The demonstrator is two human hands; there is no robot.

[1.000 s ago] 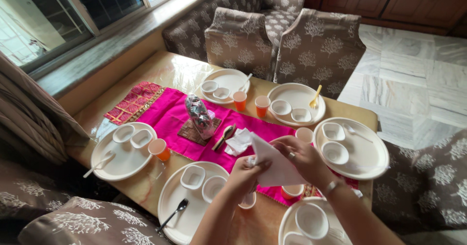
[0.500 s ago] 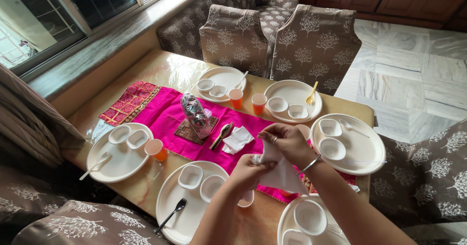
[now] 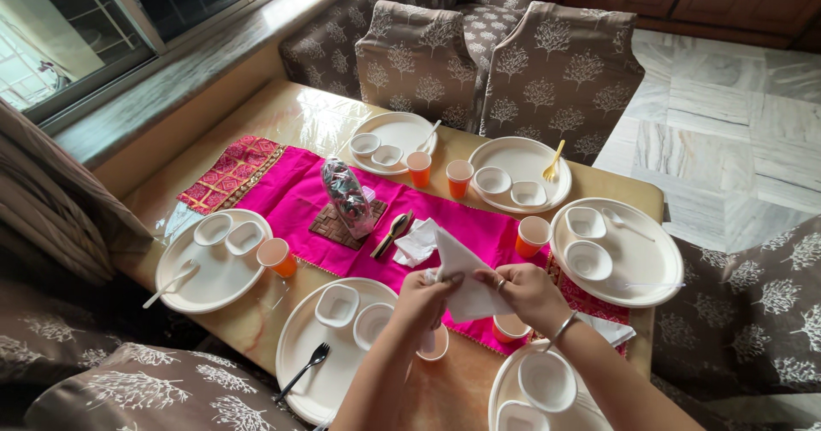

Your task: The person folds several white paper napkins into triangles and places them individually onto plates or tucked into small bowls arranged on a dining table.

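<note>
The white paper napkin point(image 3: 462, 279) is pinched by both the left hand point(image 3: 425, 298) and right hand point(image 3: 528, 292) above the pink cloth point(image 3: 299, 200); its edges should be lined up neatly before it is pressed flat.

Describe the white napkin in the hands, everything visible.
The napkin is plain white, thin and soft, paper or light cloth by its look. It is partly folded, with one pointed corner standing up toward the middle of the table and a crease running down from it. The left hand pinches its near left edge; the right hand grips its right side, fingers over the top. It is held up above the pink table runner, between two white plates, and touches nothing but the hands as far as can be seen.
</note>
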